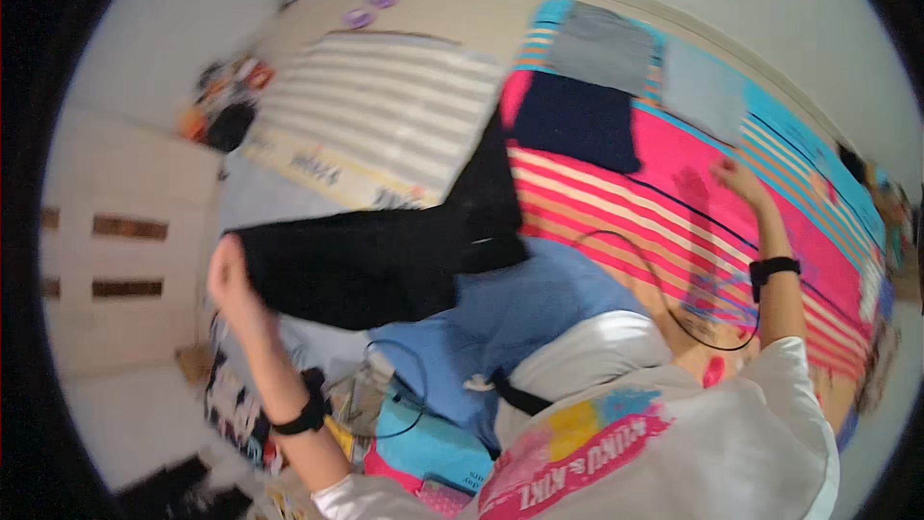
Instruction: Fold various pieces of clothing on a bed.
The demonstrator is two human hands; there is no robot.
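My left hand is closed on one end of a black garment, which stretches from that hand across to the middle of the picture. My right hand hovers with fingers loosely apart just above a bright bedspread striped in pink, orange and turquoise, and casts a shadow on it. It holds nothing. Both wrists carry black bands. A folded navy garment lies on the bedspread between the black garment and my right hand.
Folded grey and pale blue cloths lie beyond the navy one. A grey-and-white striped cover, a blue cloth, a thin black cable, a white cabinet and colourful clutter surround me.
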